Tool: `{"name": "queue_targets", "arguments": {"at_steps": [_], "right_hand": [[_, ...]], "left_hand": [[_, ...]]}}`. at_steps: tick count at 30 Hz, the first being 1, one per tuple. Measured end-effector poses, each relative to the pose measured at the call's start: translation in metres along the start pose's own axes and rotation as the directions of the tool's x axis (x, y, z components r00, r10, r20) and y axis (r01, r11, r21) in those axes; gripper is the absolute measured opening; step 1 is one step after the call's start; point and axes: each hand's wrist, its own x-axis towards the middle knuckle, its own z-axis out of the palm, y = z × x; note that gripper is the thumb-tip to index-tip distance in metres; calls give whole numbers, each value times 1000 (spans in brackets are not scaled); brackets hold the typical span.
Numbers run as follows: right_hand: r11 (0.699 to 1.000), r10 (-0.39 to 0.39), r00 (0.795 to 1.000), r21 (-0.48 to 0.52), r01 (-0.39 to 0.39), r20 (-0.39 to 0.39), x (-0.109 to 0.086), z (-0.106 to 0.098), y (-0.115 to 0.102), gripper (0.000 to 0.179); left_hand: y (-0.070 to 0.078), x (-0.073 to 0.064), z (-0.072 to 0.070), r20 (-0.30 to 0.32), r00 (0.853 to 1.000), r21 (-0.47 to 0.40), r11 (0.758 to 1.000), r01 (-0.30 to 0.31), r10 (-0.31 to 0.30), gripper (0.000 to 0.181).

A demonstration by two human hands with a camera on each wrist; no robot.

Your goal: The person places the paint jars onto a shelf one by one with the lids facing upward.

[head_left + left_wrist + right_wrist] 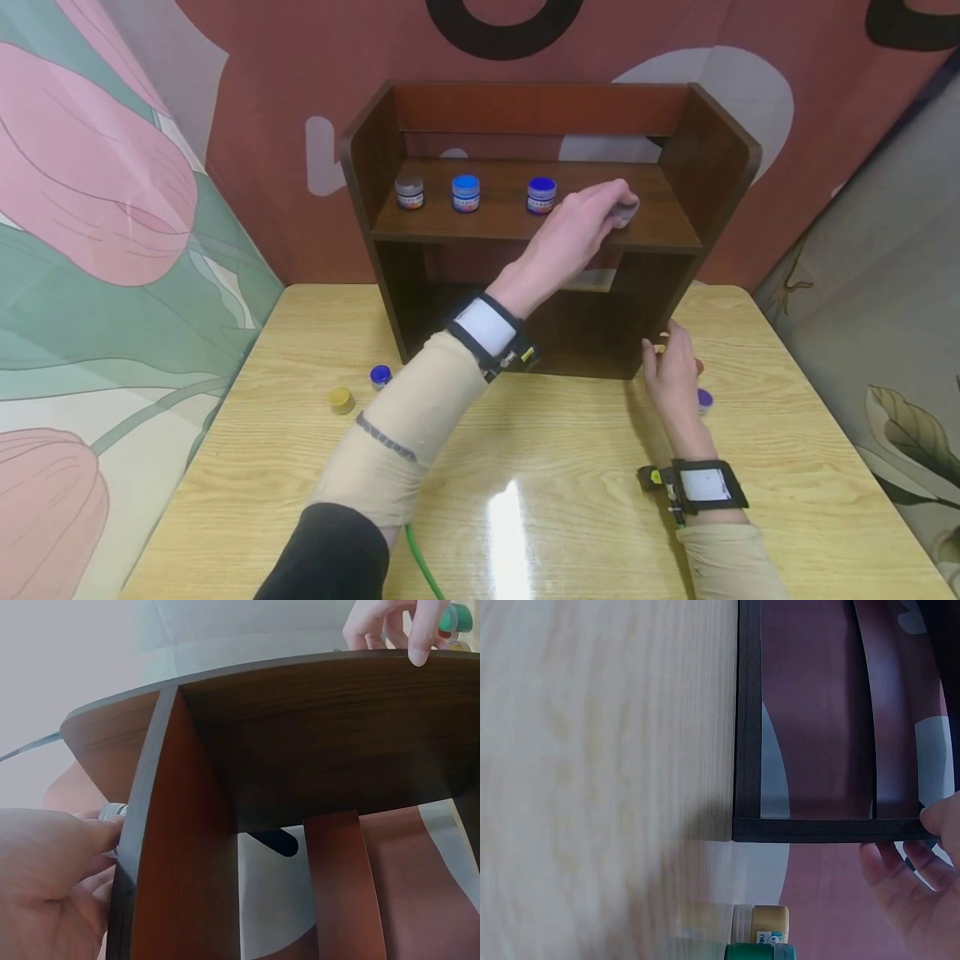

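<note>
A dark brown two-tier shelf point(716, 158) stands at the back of the table. At the right part of its upper board, my left hand point(562, 237) grips a small paint jar point(624, 214), mostly covered by the fingers; its pale grey-white side peeks out in the left wrist view. Left of that hand, three paint jars line the same board: grey-lidded point(410, 192), light blue point(466, 193) and dark blue point(541, 196). Low on the shelf's right side panel, my right hand point(672, 379) holds the front edge, thumb inside and fingers outside.
On the table point(555, 467), a yellow jar point(342, 401) and a dark blue jar point(380, 377) stand to the left. A purple-lidded jar point(705, 400) is beside my right hand. The right wrist view shows a green-lidded jar point(751, 952) and a yellow-brown one point(770, 916) there.
</note>
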Motion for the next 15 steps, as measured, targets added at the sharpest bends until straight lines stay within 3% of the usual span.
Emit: {"name": "queue_targets", "arguments": {"at_steps": [15], "right_hand": [[1000,-10,1000,-1,10,-3,1,0,0,42]], "left_hand": [[0,12,3,20,999,77,996,44,-45,26]]}}
